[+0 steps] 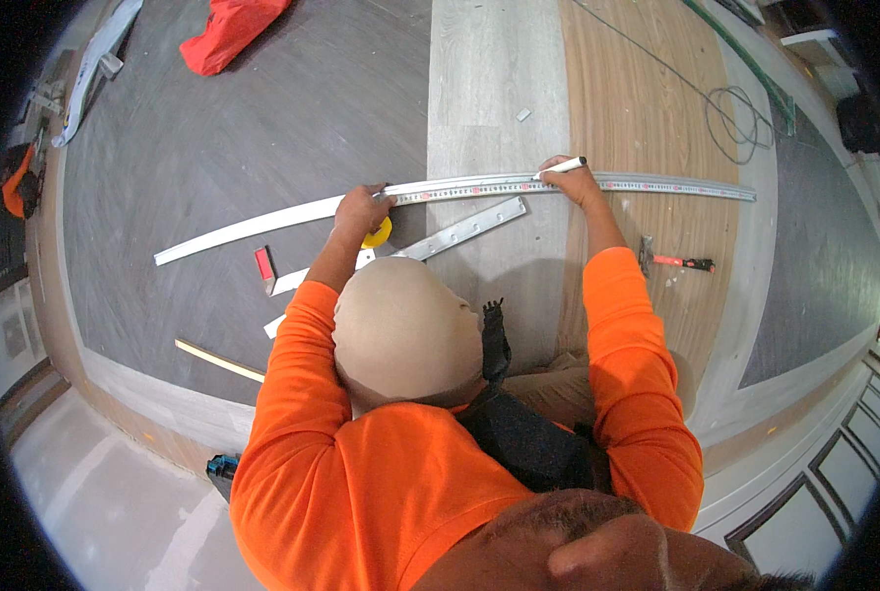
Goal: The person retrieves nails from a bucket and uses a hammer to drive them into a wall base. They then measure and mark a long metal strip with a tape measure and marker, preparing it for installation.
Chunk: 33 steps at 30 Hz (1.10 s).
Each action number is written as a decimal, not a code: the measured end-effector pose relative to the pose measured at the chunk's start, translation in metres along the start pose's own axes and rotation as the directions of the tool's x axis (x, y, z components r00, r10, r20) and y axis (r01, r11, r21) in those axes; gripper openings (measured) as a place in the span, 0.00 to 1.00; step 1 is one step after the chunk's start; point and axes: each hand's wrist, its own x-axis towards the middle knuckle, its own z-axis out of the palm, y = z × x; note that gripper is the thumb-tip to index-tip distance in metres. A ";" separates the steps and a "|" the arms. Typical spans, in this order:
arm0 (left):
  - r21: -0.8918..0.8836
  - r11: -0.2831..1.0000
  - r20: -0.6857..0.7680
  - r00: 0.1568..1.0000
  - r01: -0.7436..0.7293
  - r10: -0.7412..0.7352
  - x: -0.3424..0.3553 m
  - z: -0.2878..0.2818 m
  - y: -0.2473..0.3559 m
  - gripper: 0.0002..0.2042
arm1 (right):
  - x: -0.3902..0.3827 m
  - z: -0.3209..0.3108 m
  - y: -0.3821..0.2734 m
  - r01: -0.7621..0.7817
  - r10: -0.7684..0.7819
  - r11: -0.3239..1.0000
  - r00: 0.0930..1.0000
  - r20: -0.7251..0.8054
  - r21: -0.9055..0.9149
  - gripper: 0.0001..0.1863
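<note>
A long white metal profile (253, 229) lies crosswise on the floor in front of me. Along its right part runs the extended blade of a tape measure (519, 190). My left hand (364, 211) is closed at the profile, on the tape measure, whose yellow case shows just below the fingers. Farther right, my right hand (576, 182) grips a white marker with a black end (565, 168), its tip down at the profile's edge. A shorter metal strip with holes (469, 227) lies at an angle between my hands, nearer to me.
Left of my knee lie a square with a red handle (264, 264) and a thin wooden strip (218, 360). A hammer with a red and black handle (684, 263) rests at the right. Beyond are a red bag (225, 39) and a loosely coiled grey cable (740, 128).
</note>
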 end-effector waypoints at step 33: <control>-0.014 0.999 -0.019 0.999 -0.038 0.038 0.006 0.004 -0.008 0.24 | -0.006 0.007 -0.006 0.000 -0.002 0.998 0.999 -0.044 -0.059 0.14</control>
